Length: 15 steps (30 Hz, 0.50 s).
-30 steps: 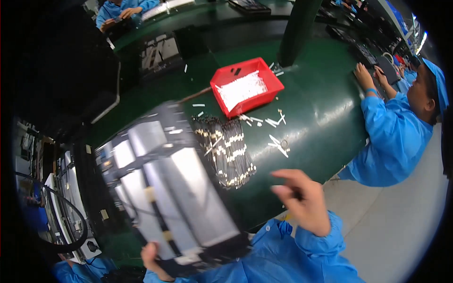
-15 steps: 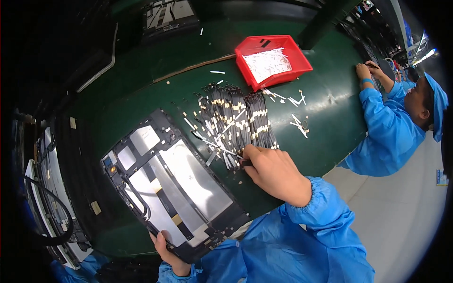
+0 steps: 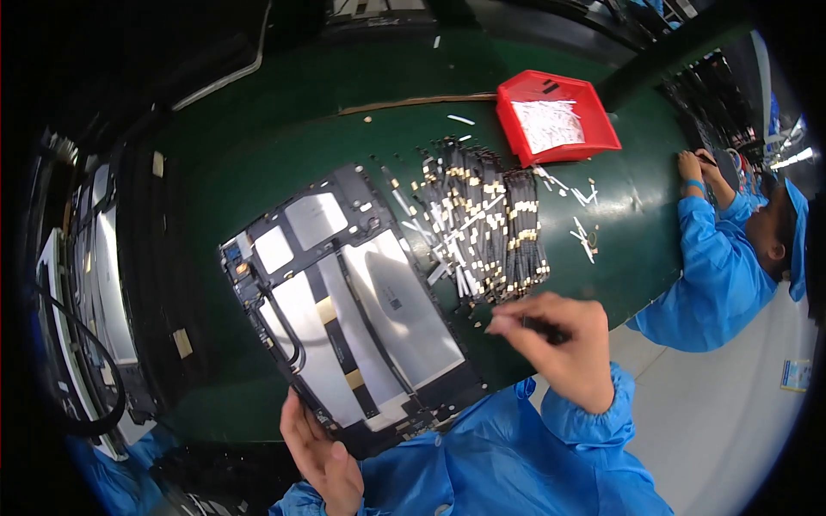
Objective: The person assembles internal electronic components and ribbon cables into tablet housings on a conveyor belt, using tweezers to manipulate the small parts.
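An opened tablet (image 3: 391,305) lies tilted in front of me, its silver battery panels, dark ribbon cable and small boards exposed. My left hand (image 3: 317,451) grips its near left edge, fingers along the side and thumb near the corner. Just right of the tablet's near end, my right hand (image 3: 564,340) is closed around a slim dark tool (image 3: 545,329); its tip is blurred or hidden, so the kind cannot be told. Beyond that hand lies a thick bundle of thin black cables (image 3: 482,219) with gold-coloured pieces and white strips among them.
A red bin (image 3: 564,155) filled with white strips stands at the back right. Loose white strips (image 3: 585,236) lie on the green table (image 3: 632,249). More opened devices (image 3: 103,284) stand at the left. A co-worker in blue (image 3: 718,258) sits at the far right.
My right hand has drawn back from the cable bundle, nearer me. My left thumb has come off the tablet's face toward its edge. The whole view has shifted, placing things farther right.
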Each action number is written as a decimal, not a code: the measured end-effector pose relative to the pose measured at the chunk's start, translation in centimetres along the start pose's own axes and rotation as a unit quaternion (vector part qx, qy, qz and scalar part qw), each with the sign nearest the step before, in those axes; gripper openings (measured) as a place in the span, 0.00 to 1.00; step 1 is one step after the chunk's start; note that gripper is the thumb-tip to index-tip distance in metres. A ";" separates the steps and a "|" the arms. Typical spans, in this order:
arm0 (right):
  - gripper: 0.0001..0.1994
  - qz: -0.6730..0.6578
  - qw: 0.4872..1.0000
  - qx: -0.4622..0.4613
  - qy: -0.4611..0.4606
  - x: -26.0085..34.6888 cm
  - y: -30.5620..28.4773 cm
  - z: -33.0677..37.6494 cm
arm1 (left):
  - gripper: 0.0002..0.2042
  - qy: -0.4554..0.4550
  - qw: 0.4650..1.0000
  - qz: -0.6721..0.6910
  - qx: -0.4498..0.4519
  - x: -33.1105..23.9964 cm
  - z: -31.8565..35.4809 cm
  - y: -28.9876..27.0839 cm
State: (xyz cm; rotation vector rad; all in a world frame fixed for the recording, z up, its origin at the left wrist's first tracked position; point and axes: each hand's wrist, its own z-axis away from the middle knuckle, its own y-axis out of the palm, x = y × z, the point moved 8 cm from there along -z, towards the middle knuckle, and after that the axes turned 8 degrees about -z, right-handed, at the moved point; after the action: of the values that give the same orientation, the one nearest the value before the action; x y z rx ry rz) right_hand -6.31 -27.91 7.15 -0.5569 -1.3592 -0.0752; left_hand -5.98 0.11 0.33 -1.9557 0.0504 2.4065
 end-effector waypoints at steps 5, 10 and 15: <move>0.07 -0.056 0.993 0.099 -0.030 2.2 4.8 1.9 | 0.31 -0.031 0.997 -0.042 0.055 -1.7 1.6 -1.2; 0.09 -0.068 0.980 0.149 -0.115 3.5 9.2 2.6 | 0.35 -0.083 0.976 -0.074 0.186 -1.5 1.8 -0.6; 0.07 -0.050 0.980 0.152 -0.120 2.8 11.4 2.6 | 0.33 -0.127 0.971 -0.014 0.204 -1.9 2.2 -1.0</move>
State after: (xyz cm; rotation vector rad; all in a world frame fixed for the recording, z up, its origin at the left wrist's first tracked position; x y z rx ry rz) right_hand -3.85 -16.13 6.27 -0.2444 -1.5984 0.1209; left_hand -7.65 1.17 2.64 -1.4541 0.4635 2.3689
